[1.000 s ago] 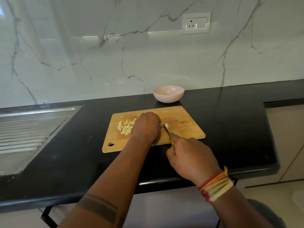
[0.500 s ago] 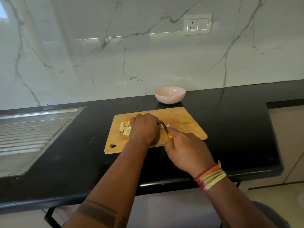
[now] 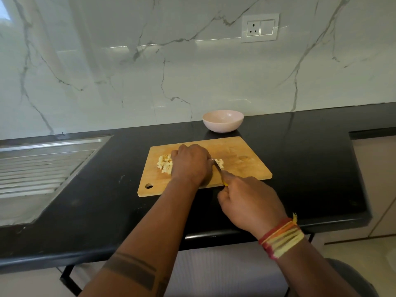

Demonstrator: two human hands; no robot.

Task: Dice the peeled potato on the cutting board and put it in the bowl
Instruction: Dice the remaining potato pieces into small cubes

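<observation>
- Dicing is under way: the right hand grips a knife by its yellow handle, blade down on the wooden cutting board, just beside the left hand.
- The left hand's fingers curl down over the potato, holding it; cut pieces show on both sides of that hand.
- Risk: the blade stands very close to the left knuckles (a slip on wet potato could nick them).
- Risk: loose dice near the board's left part could scatter onto the black desk if pushed.
- The pink bowl waits behind the board, with no potato visible in it.
</observation>
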